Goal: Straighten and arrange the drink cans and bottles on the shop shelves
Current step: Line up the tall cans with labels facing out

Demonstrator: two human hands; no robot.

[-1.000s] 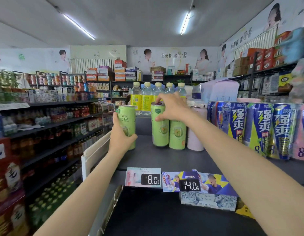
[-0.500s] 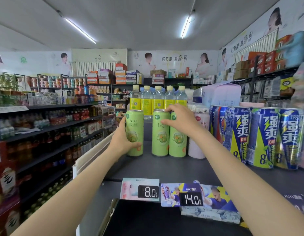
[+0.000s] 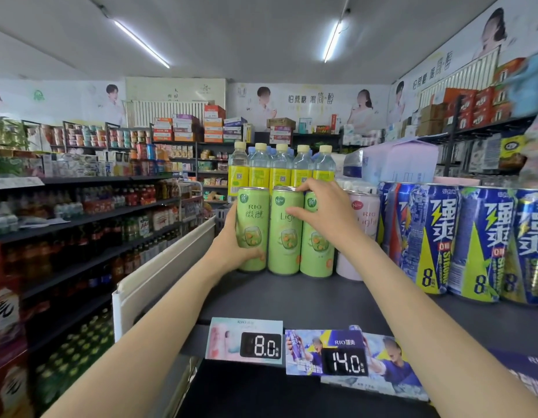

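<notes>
Three tall green RIO cans stand side by side on the dark shelf top [image 3: 292, 297]. My left hand [image 3: 231, 248] grips the left green can [image 3: 252, 224] low on its side, pressed against the middle green can [image 3: 286, 236]. My right hand [image 3: 319, 206] curls over the tops of the middle can and the right green can [image 3: 317, 248], thumb on the middle can's front. A pale pink RIO can [image 3: 359, 236] stands right of them, partly hidden by my right forearm. Yellow-labelled bottles [image 3: 280, 173] stand behind the cans.
Large blue and yellow cans [image 3: 461, 239] fill the shelf to the right. Price tags reading 8.0 [image 3: 245, 340] and 14.0 [image 3: 343, 357] hang on the front edge. A white panel [image 3: 159, 273] edges the shelf on the left; an aisle of stocked shelves [image 3: 80, 221] lies beyond.
My left hand has slid the left green can rightward until it meets the middle can. My right hand stayed on the two other green cans. The view moved closer.
</notes>
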